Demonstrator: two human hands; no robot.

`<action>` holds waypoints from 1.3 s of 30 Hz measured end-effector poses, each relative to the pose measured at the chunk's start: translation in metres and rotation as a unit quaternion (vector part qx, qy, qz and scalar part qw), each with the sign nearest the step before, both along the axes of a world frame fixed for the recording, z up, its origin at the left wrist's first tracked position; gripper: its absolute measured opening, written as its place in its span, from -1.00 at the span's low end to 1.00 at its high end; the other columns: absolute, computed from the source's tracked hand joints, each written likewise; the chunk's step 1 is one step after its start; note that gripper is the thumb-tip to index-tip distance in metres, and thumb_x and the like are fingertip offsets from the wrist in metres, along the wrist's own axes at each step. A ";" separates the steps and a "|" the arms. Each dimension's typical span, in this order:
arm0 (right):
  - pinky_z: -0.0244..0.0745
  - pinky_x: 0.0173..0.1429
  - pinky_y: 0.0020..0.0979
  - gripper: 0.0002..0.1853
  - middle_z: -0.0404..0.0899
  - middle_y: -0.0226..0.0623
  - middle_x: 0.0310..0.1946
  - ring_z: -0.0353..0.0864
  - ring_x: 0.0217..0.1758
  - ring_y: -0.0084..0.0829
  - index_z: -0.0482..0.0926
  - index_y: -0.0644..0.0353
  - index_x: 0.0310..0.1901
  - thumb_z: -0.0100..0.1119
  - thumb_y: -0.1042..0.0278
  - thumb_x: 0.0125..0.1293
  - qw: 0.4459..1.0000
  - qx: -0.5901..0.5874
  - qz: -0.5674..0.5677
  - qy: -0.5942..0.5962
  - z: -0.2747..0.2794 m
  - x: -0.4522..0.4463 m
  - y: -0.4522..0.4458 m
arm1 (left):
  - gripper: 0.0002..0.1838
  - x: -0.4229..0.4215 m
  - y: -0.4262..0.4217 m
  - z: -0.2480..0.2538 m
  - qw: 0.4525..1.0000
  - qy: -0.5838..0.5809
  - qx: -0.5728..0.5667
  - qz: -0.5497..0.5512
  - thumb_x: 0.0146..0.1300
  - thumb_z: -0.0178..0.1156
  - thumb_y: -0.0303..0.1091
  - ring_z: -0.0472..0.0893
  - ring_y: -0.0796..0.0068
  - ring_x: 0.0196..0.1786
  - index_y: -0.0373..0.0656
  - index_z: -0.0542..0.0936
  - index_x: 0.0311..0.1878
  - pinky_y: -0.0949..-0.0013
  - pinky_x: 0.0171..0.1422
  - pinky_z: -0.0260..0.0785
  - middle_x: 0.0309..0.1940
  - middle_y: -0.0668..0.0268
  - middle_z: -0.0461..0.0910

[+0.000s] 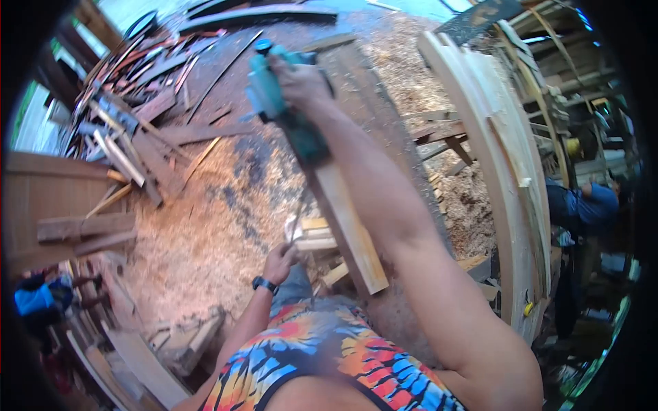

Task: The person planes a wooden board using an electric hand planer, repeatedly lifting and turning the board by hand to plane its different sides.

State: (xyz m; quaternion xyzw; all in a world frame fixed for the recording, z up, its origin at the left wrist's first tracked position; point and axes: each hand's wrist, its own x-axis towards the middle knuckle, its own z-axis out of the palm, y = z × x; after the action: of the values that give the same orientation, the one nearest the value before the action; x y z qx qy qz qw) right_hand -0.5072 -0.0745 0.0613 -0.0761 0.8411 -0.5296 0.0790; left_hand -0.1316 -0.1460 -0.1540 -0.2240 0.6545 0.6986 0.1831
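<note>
My right hand [305, 83] is wrapped round the handle of a teal electric planer [305, 135]. The planer rests on the far part of a long wooden beam [346, 229], whose pale top face shows on my side of the tool. Lower and to the left, my left hand [279, 263], with a dark watch on the wrist, is closed on a thin dark cord [297, 218] that runs up toward the planer. Several short pale wood blocks [317, 234] lie just beyond this hand, beside the beam.
A wide dark plank [373, 103] lies right of the beam. Farther right are long pale boards [490, 130] with a yellow tape measure [528, 309]. Shavings [185, 253] cover the ground, and scrap wood [147, 123] is heaped at far left. People [593, 204] are at both sides.
</note>
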 end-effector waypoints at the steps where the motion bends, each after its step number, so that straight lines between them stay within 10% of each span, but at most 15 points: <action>1: 0.56 0.03 -0.09 -0.23 0.70 0.16 -0.28 0.71 -0.09 0.07 0.70 0.31 -0.20 -0.02 -0.44 0.41 0.999 0.028 0.005 0.014 -0.002 -0.023 -0.013 | -0.59 -0.010 -0.002 0.004 0.999 -0.012 0.021 0.024 0.56 0.06 -0.11 0.68 0.44 -0.25 -0.33 0.63 0.02 0.36 -0.11 0.59 -0.16 0.20 0.72; 6: 0.55 0.04 -0.02 -0.33 0.69 0.17 -0.25 0.67 -0.04 0.17 0.68 0.23 -0.06 0.02 -0.36 0.43 0.999 -0.021 0.004 0.033 -0.013 -0.005 0.000 | -0.25 -0.008 -0.025 0.006 0.990 -0.019 -0.132 -0.041 0.57 -0.18 0.21 0.68 0.43 -0.29 -0.28 0.78 -0.24 0.30 -0.12 0.47 -0.35 0.16 0.77; 14: 0.40 -0.43 -0.28 -0.52 0.53 -0.25 -0.57 0.53 -0.57 -0.36 0.62 0.17 -0.12 0.04 -0.16 0.54 0.999 -0.047 -0.008 0.016 0.009 0.236 0.177 | -0.35 0.037 0.005 0.014 0.980 -0.099 -0.046 -0.166 0.56 -0.08 0.12 0.77 0.24 -0.27 -0.40 0.61 0.12 0.23 0.04 0.53 -0.17 -0.09 0.74; 19: 0.34 -0.56 -0.49 -0.40 0.48 -0.42 -0.60 0.43 -0.64 -0.59 0.54 0.27 -0.03 -0.01 -0.26 0.53 0.976 -0.146 -0.108 -0.121 0.021 0.381 0.284 | -0.19 0.016 0.088 0.039 0.973 0.123 -0.195 -0.033 0.43 0.21 -0.02 0.50 0.01 0.35 -0.38 0.14 0.50 0.16 0.42 0.35 0.34 -0.18 0.42; 23: 0.33 -0.59 -0.54 -0.36 0.45 -0.38 -0.60 0.43 -0.67 -0.57 0.49 0.25 -0.05 -0.05 -0.33 0.51 0.967 -0.139 -0.171 -0.131 0.014 0.470 0.348 | 0.26 -0.015 0.146 0.098 0.987 0.141 -0.040 -0.064 0.24 0.40 0.12 0.17 -0.05 0.57 -0.53 -0.23 0.56 0.18 0.65 0.02 0.50 -0.30 0.10; 24: 0.33 -0.61 -0.53 -0.37 0.45 -0.34 -0.59 0.43 -0.69 -0.55 0.46 0.22 -0.10 -0.07 -0.35 0.51 0.967 -0.131 -0.178 -0.131 0.009 0.488 0.360 | 0.38 -0.016 0.169 0.087 0.972 0.121 -0.202 -0.023 0.15 0.45 0.16 0.07 -0.13 0.61 -0.54 -0.32 0.55 0.17 0.67 -0.04 0.55 -0.39 -0.08; 28: 0.33 -0.62 -0.52 -0.38 0.43 -0.36 -0.61 0.42 -0.71 -0.55 0.44 0.21 -0.15 -0.09 -0.35 0.52 0.958 -0.119 -0.211 -0.153 0.016 0.526 0.378 | 0.52 -0.022 0.190 0.104 0.973 0.041 -0.226 0.003 0.01 0.51 0.15 -0.08 -0.29 0.63 -0.59 -0.44 0.52 0.15 0.72 -0.15 0.56 -0.44 -0.28; 29: 0.33 -0.62 -0.52 -0.38 0.42 -0.36 -0.61 0.42 -0.71 -0.55 0.44 0.21 -0.15 -0.10 -0.35 0.52 0.959 -0.114 -0.210 -0.156 0.016 0.533 0.383 | 0.43 -0.026 0.199 0.091 0.951 0.042 -0.305 0.028 -0.01 0.50 0.00 0.42 -0.34 0.38 -0.56 -0.38 0.53 0.09 0.49 0.32 0.45 -0.53 0.08; 36: 0.39 -0.57 -0.49 -0.32 0.40 -0.39 -0.63 0.43 -0.69 -0.55 0.47 0.26 0.02 -0.19 -0.37 0.54 0.964 -0.046 -0.187 -0.183 0.031 0.531 0.393 | -0.09 -0.016 0.143 0.151 0.971 0.015 -0.228 -0.063 -0.01 0.49 -0.11 0.71 -0.01 0.00 -0.64 0.32 0.21 0.18 0.09 0.60 0.01 -0.21 0.65; 39: 0.41 -0.54 -0.48 -0.30 0.40 -0.39 -0.63 0.43 -0.68 -0.55 0.47 0.24 0.04 -0.19 -0.39 0.52 0.963 -0.040 -0.180 -0.197 0.032 0.529 0.398 | -0.36 -0.016 0.126 0.168 0.992 0.124 0.002 0.022 0.12 0.48 -0.22 0.72 0.26 -0.04 -0.50 0.47 0.12 0.24 0.01 0.65 -0.02 0.00 0.68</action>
State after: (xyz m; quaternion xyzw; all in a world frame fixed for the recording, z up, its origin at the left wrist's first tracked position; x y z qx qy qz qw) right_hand 0.0219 0.3236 0.0936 0.1794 0.7867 -0.5730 0.1434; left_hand -0.1474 -0.0204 0.0140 -0.1500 0.6656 0.7260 0.0855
